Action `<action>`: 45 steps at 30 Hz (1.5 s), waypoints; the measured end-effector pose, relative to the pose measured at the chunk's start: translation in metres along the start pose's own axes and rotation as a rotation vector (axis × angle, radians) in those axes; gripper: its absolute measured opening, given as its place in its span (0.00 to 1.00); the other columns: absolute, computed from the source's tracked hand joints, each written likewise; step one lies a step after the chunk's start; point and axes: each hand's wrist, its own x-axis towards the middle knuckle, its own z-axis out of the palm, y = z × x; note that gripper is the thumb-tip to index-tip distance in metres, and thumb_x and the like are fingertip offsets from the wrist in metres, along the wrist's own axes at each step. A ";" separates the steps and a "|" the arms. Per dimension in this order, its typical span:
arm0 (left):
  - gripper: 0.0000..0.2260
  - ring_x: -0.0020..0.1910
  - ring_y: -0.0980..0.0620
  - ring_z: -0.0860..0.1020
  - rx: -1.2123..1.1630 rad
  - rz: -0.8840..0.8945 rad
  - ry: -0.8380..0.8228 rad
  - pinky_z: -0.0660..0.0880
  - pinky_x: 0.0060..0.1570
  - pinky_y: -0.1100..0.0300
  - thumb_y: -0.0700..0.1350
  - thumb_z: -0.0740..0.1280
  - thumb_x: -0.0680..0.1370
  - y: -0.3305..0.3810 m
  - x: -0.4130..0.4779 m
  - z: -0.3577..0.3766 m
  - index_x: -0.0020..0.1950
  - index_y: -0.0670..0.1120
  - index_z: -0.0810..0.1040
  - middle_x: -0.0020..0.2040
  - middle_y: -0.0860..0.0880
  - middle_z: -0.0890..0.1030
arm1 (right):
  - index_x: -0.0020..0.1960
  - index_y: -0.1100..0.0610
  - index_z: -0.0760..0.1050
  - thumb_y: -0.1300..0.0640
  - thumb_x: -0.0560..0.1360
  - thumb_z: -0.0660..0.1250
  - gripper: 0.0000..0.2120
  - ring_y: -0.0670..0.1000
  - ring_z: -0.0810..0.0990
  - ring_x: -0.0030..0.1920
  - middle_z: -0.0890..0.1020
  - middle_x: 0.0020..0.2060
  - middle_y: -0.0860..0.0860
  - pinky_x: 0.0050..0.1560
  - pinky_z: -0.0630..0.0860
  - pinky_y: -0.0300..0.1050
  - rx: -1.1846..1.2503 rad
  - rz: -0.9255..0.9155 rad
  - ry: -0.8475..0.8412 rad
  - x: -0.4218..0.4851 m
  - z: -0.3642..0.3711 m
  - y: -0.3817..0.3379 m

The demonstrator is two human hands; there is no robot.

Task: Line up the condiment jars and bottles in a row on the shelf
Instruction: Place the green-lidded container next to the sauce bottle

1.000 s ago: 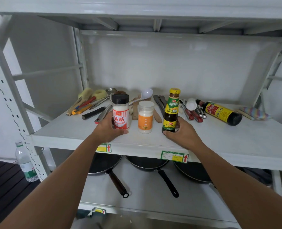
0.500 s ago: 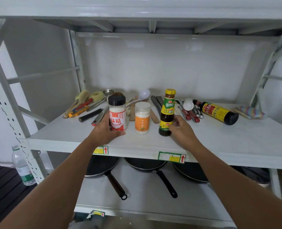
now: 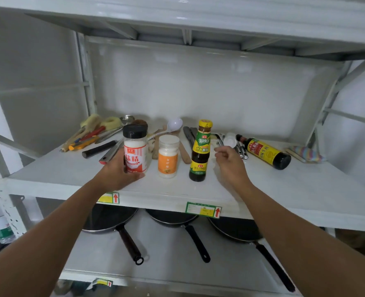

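sauce bottle (image 3: 200, 151) upright, seemingly just clear of right hand (image 3: 230, 166).

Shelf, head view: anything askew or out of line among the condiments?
Yes. The dark bottle with the yellow label lies on its side at the right, apart from the three upright containers: red-label jar, orange-label jar, green-label bottle. No spills visible.

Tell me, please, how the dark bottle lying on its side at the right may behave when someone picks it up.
The lying soy sauce bottle is round, so a nudge would probably roll it. It looks like dark glass, nearly full: likely heavy, breakable and smooth to grip.
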 end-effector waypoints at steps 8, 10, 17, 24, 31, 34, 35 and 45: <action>0.40 0.65 0.51 0.77 -0.021 0.015 0.070 0.77 0.66 0.48 0.50 0.82 0.70 -0.003 0.002 0.006 0.76 0.57 0.63 0.67 0.54 0.77 | 0.71 0.59 0.75 0.59 0.79 0.69 0.21 0.64 0.77 0.66 0.78 0.66 0.64 0.62 0.72 0.51 -0.576 0.007 -0.044 0.108 -0.040 0.025; 0.40 0.64 0.53 0.78 -0.035 0.027 0.082 0.77 0.65 0.50 0.51 0.82 0.69 -0.003 0.001 0.007 0.75 0.58 0.64 0.66 0.56 0.77 | 0.74 0.57 0.73 0.59 0.79 0.66 0.23 0.67 0.76 0.67 0.76 0.67 0.67 0.64 0.71 0.52 -0.655 0.050 -0.046 0.134 -0.046 0.033; 0.42 0.64 0.56 0.77 -0.016 0.040 0.109 0.76 0.64 0.57 0.52 0.82 0.70 0.000 -0.001 0.007 0.78 0.59 0.61 0.68 0.58 0.75 | 0.77 0.54 0.66 0.40 0.80 0.64 0.31 0.65 0.76 0.69 0.79 0.68 0.63 0.69 0.71 0.55 -0.616 0.188 -0.044 0.201 -0.044 0.049; 0.45 0.61 0.58 0.73 0.008 -0.007 0.114 0.73 0.61 0.60 0.54 0.81 0.70 0.003 0.001 0.010 0.79 0.59 0.58 0.65 0.61 0.71 | 0.79 0.62 0.64 0.35 0.79 0.64 0.39 0.66 0.69 0.75 0.70 0.76 0.63 0.73 0.68 0.56 -0.686 0.288 -0.035 0.234 -0.021 0.057; 0.46 0.62 0.58 0.73 0.032 -0.056 0.102 0.75 0.65 0.51 0.58 0.81 0.68 0.001 0.002 0.010 0.79 0.61 0.57 0.73 0.55 0.73 | 0.78 0.66 0.59 0.36 0.77 0.68 0.44 0.66 0.72 0.71 0.70 0.73 0.66 0.58 0.72 0.55 -0.723 0.332 -0.033 0.239 0.003 0.064; 0.46 0.64 0.56 0.74 0.026 -0.054 0.096 0.75 0.65 0.51 0.58 0.81 0.68 0.001 0.003 0.010 0.78 0.61 0.57 0.73 0.56 0.73 | 0.78 0.68 0.58 0.37 0.78 0.68 0.44 0.67 0.73 0.71 0.70 0.73 0.66 0.58 0.72 0.55 -0.711 0.309 -0.030 0.238 0.003 0.066; 0.46 0.64 0.56 0.74 0.027 -0.052 0.097 0.75 0.64 0.52 0.59 0.81 0.68 0.001 0.003 0.010 0.78 0.61 0.57 0.72 0.57 0.73 | 0.77 0.68 0.58 0.37 0.79 0.68 0.44 0.67 0.73 0.71 0.71 0.72 0.67 0.61 0.73 0.57 -0.712 0.293 -0.026 0.236 0.002 0.065; 0.49 0.69 0.47 0.75 0.035 -0.072 0.069 0.75 0.65 0.46 0.61 0.81 0.64 0.007 0.000 0.009 0.79 0.58 0.58 0.75 0.50 0.73 | 0.68 0.64 0.68 0.44 0.75 0.72 0.32 0.69 0.76 0.58 0.77 0.56 0.67 0.54 0.73 0.58 -0.815 -0.124 0.145 0.157 -0.009 0.036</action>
